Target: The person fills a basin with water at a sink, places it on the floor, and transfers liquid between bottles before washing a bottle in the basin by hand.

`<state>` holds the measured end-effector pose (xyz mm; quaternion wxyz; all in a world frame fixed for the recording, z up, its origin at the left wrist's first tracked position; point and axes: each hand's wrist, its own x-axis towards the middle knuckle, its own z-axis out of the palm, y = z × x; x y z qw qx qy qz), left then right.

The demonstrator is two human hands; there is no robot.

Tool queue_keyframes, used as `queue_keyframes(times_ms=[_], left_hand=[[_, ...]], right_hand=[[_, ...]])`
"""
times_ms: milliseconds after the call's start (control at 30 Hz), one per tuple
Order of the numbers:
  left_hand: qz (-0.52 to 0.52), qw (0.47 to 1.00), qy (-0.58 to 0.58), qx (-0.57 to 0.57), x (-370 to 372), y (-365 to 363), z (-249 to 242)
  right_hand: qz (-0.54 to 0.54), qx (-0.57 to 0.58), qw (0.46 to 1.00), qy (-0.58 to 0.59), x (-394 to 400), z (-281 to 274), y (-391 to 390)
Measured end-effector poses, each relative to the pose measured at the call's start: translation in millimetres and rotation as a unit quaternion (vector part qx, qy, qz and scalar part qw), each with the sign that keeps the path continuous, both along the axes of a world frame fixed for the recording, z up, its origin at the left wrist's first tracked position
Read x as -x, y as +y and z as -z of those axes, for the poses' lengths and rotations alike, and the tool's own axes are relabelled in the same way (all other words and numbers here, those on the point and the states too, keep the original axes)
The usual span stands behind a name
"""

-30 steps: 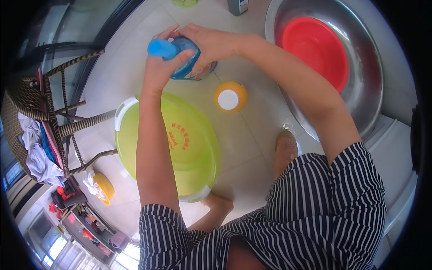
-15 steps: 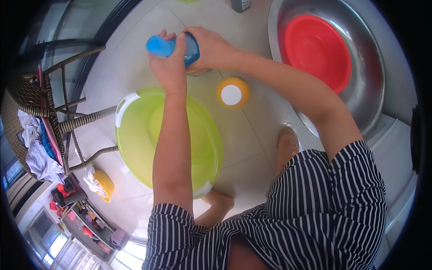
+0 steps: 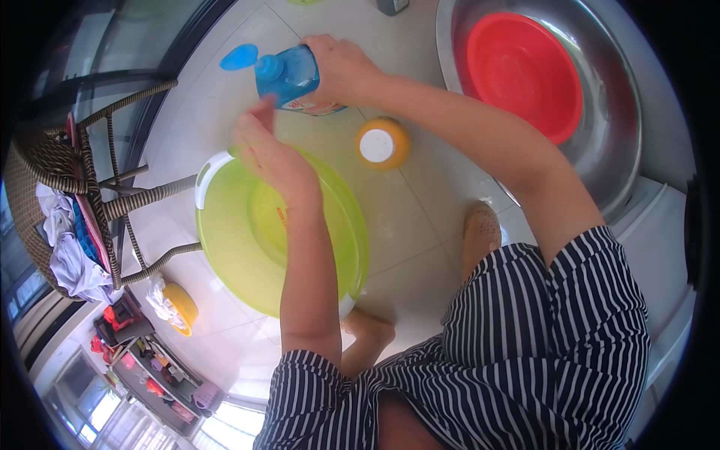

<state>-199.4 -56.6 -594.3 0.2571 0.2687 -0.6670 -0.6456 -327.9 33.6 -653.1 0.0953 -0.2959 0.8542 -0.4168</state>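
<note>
My right hand point(image 3: 343, 69) is wrapped round a blue detergent bottle point(image 3: 298, 73), tilted with its spout toward the left. The bottle's blue cap point(image 3: 238, 57) stands flipped away from the spout; its hinge is hard to make out. Just below the bottle, my left hand point(image 3: 274, 157) is apart from it, fingers stretched out and partly blurred, holding nothing. Under my left forearm sits a lime-green basin point(image 3: 225, 255) with white handles. A yellow-orange bottle with a white cap point(image 3: 377, 145) stands on the floor to the right of the basin.
At the right, a red basin point(image 3: 525, 79) rests inside a large metal basin point(image 3: 615, 150). A wicker chair point(image 3: 109, 196) holding clothes point(image 3: 71, 247) is at the left. A yellow basin point(image 3: 180, 304) with white cloth lies beyond. My feet point(image 3: 480, 229) are near the green basin.
My left hand has come off the bottle's top and moved down toward me. The bottle's cap now shows swung away from the spout, which is exposed.
</note>
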Motion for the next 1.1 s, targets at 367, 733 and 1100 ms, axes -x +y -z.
queue_keyframes(times_ms=[367,733,1100], left_hand=[[-0.099,0.99,-0.014,0.101,2,-9,-19],[-0.016,0.997,-0.03,0.07,-27,6,-17],[0.429,0.876,-0.128,0.177,-35,33,-10]], right_hand=[[-0.022,-0.008,0.999,-0.026,-8,-5,10],[-0.047,-0.01,0.998,-0.04,-9,-2,8],[-0.317,-0.052,0.926,-0.199,-32,-24,125]])
